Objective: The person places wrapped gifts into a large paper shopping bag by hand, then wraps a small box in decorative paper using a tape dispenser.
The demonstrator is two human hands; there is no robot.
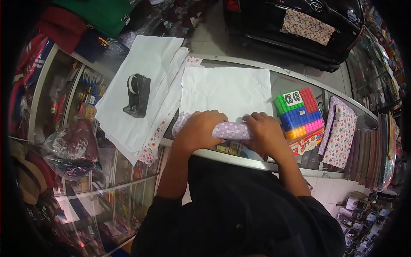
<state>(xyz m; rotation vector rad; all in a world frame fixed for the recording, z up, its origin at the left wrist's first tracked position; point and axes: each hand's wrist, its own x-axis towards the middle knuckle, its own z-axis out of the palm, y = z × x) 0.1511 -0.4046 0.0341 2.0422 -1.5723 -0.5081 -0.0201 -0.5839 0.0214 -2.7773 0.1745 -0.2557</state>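
A sheet of wrapping paper (pixel 226 92) lies white side up on the glass counter. Its near end is rolled up, showing a purple floral print (pixel 232 130). My left hand (pixel 205 127) curls over the left part of the roll, fingers bent around it. Gripping the right end of the same roll is my right hand (pixel 266 133). Whether anything is inside the roll is hidden. Right of my right hand sits a pack of coloured toy building blocks (pixel 301 112).
A black tape dispenser (pixel 138 96) stands on a stack of white-backed paper sheets (pixel 160 55) at the left. Folded floral paper (pixel 340 135) lies at the right of the counter (pixel 239 160). Beyond it is a black car (pixel 295 25). A plastic-wrapped bundle (pixel 75 147) sits at the left.
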